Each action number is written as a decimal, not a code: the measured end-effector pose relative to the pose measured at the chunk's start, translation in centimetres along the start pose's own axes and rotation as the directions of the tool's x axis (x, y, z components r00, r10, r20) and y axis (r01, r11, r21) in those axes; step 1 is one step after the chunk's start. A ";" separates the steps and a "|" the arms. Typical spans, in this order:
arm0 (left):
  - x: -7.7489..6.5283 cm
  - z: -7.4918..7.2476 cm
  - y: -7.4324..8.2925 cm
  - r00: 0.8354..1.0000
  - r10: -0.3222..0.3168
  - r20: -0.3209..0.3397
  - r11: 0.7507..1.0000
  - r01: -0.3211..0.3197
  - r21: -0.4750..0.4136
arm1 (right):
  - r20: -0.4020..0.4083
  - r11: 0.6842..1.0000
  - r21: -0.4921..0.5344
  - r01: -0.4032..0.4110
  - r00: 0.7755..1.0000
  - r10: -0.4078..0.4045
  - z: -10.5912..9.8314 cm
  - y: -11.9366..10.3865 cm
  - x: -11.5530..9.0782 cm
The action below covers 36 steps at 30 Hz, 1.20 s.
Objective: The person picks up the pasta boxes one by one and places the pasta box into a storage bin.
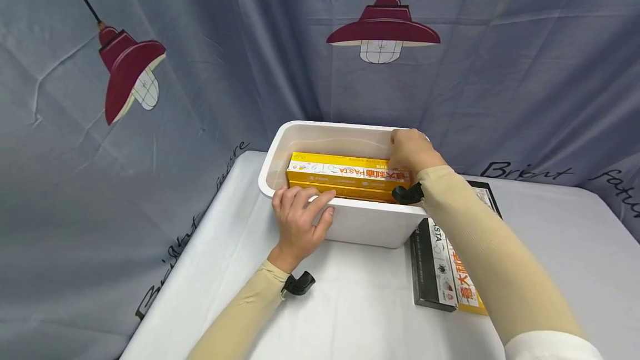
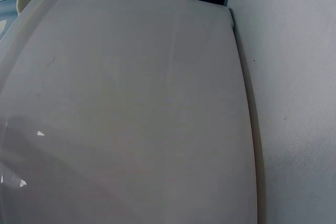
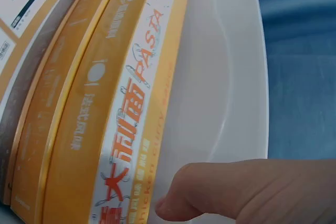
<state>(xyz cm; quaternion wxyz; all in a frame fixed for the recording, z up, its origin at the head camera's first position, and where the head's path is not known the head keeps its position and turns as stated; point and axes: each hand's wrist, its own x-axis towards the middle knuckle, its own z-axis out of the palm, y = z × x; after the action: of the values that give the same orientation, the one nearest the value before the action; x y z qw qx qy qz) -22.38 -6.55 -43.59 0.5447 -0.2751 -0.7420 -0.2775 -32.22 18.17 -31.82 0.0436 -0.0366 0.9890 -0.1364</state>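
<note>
A white plastic bin [image 1: 370, 224] stands on the table with yellow pasta boxes [image 1: 345, 178] lying side by side inside. My left hand [image 1: 299, 221] grips the bin's front rim near the left corner, fingers over the edge and thumb against the outer wall. In the left wrist view the bin's wall [image 2: 142, 98] fills most of the picture. My right hand [image 1: 412, 151] reaches into the bin's right end and holds the rearmost pasta box [image 3: 128, 103]. Its bent thumb [image 3: 194, 190] lies against that box's back edge; the other fingers are hidden.
Right of the bin, a black pasta box [image 1: 432, 271] and a yellow pasta box [image 1: 470, 288] lie on the white tablecloth [image 1: 345, 310], partly under my right forearm. A grey-blue curtain [image 1: 480, 82] with printed lamps hangs behind the table.
</note>
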 end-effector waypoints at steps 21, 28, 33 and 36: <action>0.1 0.0 -0.1 1.000 0.000 0.023 1.000 0.000 -0.003 | -0.194 0.977 0.205 0.051 0.981 -0.011 -5.1 4.9 -5.5; 0.1 -0.2 0.0 1.000 -0.005 0.014 1.000 0.005 -0.007 | -0.192 0.991 0.131 -0.041 0.979 0.066 -4.7 10.5 -11.3; 0.0 -0.2 0.0 1.000 -0.007 0.012 1.000 0.007 -0.010 | -0.202 0.987 0.126 -0.096 0.972 0.120 -1.8 14.8 -14.8; 0.0 -0.1 0.0 1.000 -0.008 0.006 1.000 0.008 -0.011 | -0.206 0.984 0.128 -0.127 0.967 0.151 0.4 17.0 -16.6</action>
<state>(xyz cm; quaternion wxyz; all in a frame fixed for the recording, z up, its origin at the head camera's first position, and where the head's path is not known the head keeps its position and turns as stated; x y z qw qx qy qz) -22.32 -6.60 -43.58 0.5398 -0.2759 -0.7433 -0.2828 -16.70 35.81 -35.55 -0.0519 0.0504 0.9787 -0.1923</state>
